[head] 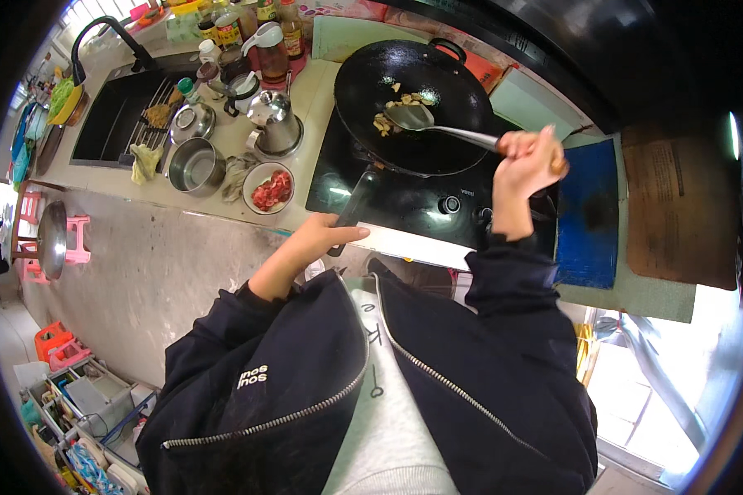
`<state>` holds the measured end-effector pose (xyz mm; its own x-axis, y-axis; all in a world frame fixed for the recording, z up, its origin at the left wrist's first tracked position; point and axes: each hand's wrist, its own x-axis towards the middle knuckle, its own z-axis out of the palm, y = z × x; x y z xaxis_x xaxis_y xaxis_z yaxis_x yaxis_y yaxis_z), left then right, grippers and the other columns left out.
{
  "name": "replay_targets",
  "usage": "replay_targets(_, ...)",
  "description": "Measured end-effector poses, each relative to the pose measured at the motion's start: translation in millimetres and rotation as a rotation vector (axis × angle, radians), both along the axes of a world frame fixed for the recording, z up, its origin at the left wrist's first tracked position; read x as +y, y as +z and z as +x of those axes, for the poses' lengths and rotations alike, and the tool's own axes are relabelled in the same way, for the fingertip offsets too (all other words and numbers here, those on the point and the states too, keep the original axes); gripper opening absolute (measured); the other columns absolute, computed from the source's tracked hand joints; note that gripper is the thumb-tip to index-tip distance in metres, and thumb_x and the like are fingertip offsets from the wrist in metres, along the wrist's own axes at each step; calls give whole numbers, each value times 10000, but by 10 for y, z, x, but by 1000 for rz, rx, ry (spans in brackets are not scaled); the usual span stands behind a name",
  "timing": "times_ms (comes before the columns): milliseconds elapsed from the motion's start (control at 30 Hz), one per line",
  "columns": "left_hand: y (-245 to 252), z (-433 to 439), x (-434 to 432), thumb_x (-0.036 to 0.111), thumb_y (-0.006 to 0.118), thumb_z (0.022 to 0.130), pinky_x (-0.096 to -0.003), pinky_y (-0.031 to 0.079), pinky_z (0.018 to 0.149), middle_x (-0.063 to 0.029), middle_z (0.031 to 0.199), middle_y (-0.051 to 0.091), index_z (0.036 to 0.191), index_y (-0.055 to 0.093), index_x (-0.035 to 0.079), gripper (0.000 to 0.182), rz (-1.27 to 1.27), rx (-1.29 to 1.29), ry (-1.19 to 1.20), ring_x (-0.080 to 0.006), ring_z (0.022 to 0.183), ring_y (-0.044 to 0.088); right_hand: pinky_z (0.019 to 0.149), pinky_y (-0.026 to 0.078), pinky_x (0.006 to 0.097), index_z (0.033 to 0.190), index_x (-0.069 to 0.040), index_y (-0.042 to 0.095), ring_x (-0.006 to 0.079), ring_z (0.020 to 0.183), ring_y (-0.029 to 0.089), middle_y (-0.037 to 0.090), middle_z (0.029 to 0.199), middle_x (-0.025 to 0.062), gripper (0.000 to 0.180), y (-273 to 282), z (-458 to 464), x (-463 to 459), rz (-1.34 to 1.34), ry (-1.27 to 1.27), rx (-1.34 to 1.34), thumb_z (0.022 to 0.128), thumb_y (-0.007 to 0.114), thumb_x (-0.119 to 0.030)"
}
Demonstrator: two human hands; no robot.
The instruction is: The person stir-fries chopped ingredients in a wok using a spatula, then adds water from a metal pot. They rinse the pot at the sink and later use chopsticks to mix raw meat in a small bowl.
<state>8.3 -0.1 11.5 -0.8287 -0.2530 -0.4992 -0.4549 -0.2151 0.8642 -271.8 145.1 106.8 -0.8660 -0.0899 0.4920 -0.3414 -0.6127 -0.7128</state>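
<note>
A black wok sits on the glass-topped stove. Browned food pieces lie in it, under and beside the blade of a metal wok spatula. My right hand is closed around the spatula's handle, beyond the wok's right rim. My left hand grips the wok's black handle near its end, in front of the counter edge. Left of that handle, a white bowl holds raw red meat pieces.
Left on the counter stand a steel pot, a steel kettle, a lid, a cloth and several bottles behind. Further left is a black sink. A blue panel lies right of the stove.
</note>
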Motion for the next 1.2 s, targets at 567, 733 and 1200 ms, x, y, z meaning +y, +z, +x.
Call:
replay_targets(567,57,-15,-87,387,805,778,-265,380,561,-30,703,582,799,676,-26,433,-25,-24,-69,-113,631,516,673,463,278,863,-77,538,121,673,556,579,733,31,147,368,184,-805,6,-62,-3,936,665,-93)
replay_targets(733,30,9,-111,422,803,762,-278,404,569,-51,698,594,800,680,-55,494,-29,1,-66,-131,638,534,647,429,260,854,-80,525,107,647,521,557,714,26,169,563,-117,-565,-130,-113,102,940,665,-120)
replay_targets(1200,28,-18,-148,443,804,750,-283,401,576,-55,696,593,776,683,-57,516,-49,10,-108,-135,643,530,598,408,284,796,-35,507,137,636,477,493,702,41,177,-78,346,-396,99,151,251,951,569,23)
